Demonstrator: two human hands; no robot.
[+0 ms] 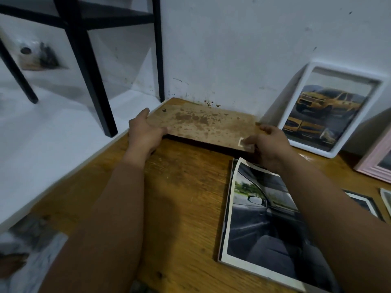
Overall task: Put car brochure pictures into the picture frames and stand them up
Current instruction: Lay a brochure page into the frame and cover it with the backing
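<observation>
A: What do the hands hold, seen from the head camera?

B: A stained brown backing board [203, 125], held flat just above the desk [184, 187], close to the white wall [232, 49]. The left hand [146, 132] grips its left end, thumb on top and fingers curled under the edge. The right hand [268, 146] grips the right end, its fingers curled over a small pale tab [243, 142] at the near corner.

A: And the car pictures?

B: One brochure picture [258, 225], showing a car's interior and side mirror, lies on the desk under the right forearm. It rests on something flat with a dark edge; I cannot tell what that is. Its top edge curls up slightly.

A: Any frames standing?

B: A white frame [330, 108] with a yellow car picture stands at the right, leaning back against the wall. A pink frame [374, 163] shows partly at the right edge. More flat pieces [364, 204] lie past the right arm, too cropped to tell.

A: Left side?

B: Black chair legs [88, 60] stand on a white floor.
</observation>
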